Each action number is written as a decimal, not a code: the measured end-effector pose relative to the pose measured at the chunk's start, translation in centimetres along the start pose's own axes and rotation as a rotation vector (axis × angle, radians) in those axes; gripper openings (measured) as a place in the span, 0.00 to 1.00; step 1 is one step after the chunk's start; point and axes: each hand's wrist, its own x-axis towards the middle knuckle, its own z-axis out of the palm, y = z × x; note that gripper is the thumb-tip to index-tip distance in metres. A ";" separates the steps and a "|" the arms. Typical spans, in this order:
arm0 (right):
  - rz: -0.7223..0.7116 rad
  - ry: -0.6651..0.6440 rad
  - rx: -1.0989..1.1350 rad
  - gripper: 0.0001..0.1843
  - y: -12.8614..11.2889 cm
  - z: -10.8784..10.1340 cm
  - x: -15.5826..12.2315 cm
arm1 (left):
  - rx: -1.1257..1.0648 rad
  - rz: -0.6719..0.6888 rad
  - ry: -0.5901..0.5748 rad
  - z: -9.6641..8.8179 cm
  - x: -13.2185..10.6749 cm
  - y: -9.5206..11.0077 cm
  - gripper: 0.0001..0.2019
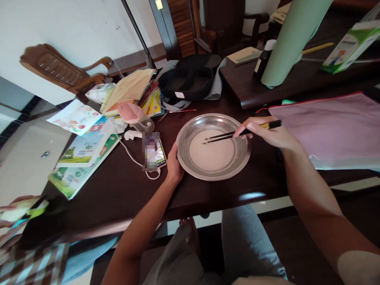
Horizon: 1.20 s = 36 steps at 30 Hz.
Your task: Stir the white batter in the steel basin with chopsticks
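A round stainless steel basin sits on the dark wooden table near its front edge. Whitish liquid covers its bottom. My left hand grips the basin's left rim, its fingers partly hidden behind the wall. My right hand is closed around a pair of black chopsticks with gold-coloured bands near the top. The chopsticks slant left and down over the basin, tips slightly apart above or at the liquid; whether they touch it I cannot tell.
Left of the basin are a phone with a white cable, a pink-lidded clear cup and booklets. A black bag lies behind. On the right are a pink zip pouch and a green cylinder. Another person's hand shows at far left.
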 end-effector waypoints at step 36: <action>0.041 -0.026 0.181 0.28 0.2 -0.2 -0.1 | 0.010 -0.016 0.051 0.1 -0.1 0.2 0.15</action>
